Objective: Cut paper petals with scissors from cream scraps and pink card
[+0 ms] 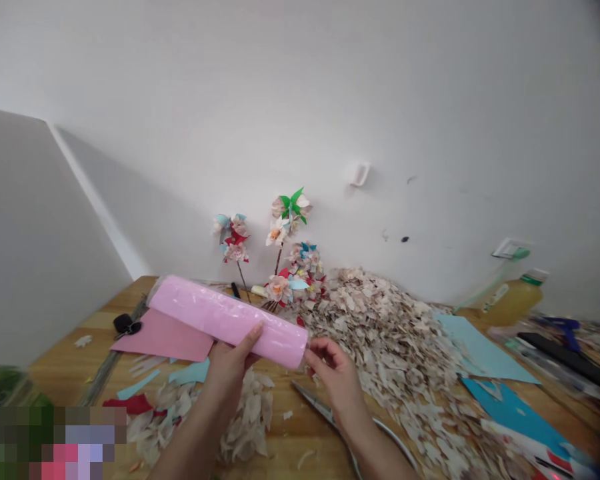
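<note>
A flattened pink roll (225, 317) in shiny clear plastic, which looks like crepe paper, is held tilted above the table, its left end higher. My left hand (237, 353) grips it from beneath, thumb on top near the middle. At its right end, my right hand (330, 363) has thumb and fingers pinched together at the edge of the wrapping; the exact bit between them is hard to see. Below my right hand lie large metal scissors (313, 400), partly hidden by the wrist. A pink paper sheet (165, 337) lies under the roll's left half.
A big heap of pale dried petals (385, 327) spreads across the table. Handmade flowers (280, 290) on stems lean by the wall. To the right are blue sheets (510, 413), a yellow liquid bottle (517, 300) and a blue glue gun (567, 330). Thin wires (103, 377) lie left.
</note>
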Action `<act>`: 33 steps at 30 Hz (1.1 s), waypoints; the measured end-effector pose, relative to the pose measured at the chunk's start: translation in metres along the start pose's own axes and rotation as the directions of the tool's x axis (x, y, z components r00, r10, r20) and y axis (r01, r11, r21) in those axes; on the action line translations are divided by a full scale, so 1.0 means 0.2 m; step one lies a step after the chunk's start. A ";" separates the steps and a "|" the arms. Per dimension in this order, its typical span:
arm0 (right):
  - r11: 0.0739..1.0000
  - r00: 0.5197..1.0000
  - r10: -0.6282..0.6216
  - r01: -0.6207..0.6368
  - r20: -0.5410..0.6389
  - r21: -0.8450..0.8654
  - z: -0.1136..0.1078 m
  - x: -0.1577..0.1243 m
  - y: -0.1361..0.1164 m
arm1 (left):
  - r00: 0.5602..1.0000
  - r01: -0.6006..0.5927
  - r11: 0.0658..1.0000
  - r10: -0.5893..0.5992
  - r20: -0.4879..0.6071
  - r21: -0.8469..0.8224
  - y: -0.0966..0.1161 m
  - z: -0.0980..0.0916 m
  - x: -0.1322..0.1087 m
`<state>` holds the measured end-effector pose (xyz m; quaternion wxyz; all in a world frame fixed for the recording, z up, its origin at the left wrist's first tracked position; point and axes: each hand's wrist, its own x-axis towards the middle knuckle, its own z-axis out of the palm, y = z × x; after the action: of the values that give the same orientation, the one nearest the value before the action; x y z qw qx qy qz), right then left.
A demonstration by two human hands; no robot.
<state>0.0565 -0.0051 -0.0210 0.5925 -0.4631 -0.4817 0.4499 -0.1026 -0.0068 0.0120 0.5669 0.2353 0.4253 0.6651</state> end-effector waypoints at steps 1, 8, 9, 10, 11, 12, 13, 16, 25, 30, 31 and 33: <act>1.000 1.000 0.006 -0.006 0.007 0.007 0.00 0.00 0.00 | 1.000 0.000 1.000 0.000 -0.004 -0.004 0.00 0.00 0.00; 0.989 0.983 0.109 -0.122 0.145 0.080 -0.01 0.00 -0.04 | 1.000 -0.007 0.999 0.006 -0.015 -0.035 0.01 -0.01 0.01; 0.988 0.981 0.115 -0.130 0.159 0.086 -0.01 0.00 -0.04 | 1.000 -0.005 0.999 0.004 -0.016 -0.037 0.01 -0.01 0.01; 0.987 0.978 0.119 -0.136 0.168 0.089 -0.01 0.00 -0.05 | 1.000 -0.002 0.999 0.001 -0.017 -0.039 0.01 -0.01 0.01; 0.986 0.977 0.122 -0.139 0.173 0.090 -0.01 0.01 -0.05 | 1.000 0.002 0.999 -0.003 -0.015 -0.040 0.01 -0.01 0.01; 0.986 0.977 0.124 -0.140 0.172 0.088 -0.01 0.01 -0.06 | 1.000 0.005 0.999 -0.006 -0.014 -0.041 0.01 -0.01 0.01; 0.987 0.978 0.124 -0.139 0.171 0.083 -0.01 0.01 -0.06 | 1.000 0.008 0.999 -0.008 -0.015 -0.041 0.01 -0.01 0.01; 0.989 0.978 0.124 -0.135 0.168 0.059 0.00 0.02 -0.06 | 1.000 0.016 0.999 -0.017 -0.022 -0.040 0.00 0.01 0.00; 0.995 0.988 0.099 -0.100 0.120 -0.002 0.03 0.02 -0.04 | 0.997 0.078 0.997 -0.078 -0.008 -0.001 -0.07 0.05 -0.04; 0.991 0.982 0.128 -0.130 0.136 0.004 0.03 0.00 -0.01 | 0.999 0.020 0.999 -0.021 -0.036 -0.025 -0.04 0.04 -0.03; 0.990 0.979 0.138 -0.142 0.148 0.015 0.02 0.00 0.00 | 0.999 0.005 0.999 -0.007 -0.049 -0.036 -0.03 0.03 -0.02; 0.985 0.971 0.158 -0.169 0.178 0.046 0.01 -0.01 0.01 | 0.998 -0.021 0.998 0.018 -0.057 -0.060 0.00 0.01 0.00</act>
<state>0.0531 -0.0073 -0.0224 0.5232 -0.4420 -0.4777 0.5502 -0.1008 -0.0065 0.0124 0.5550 0.2032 0.4185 0.6896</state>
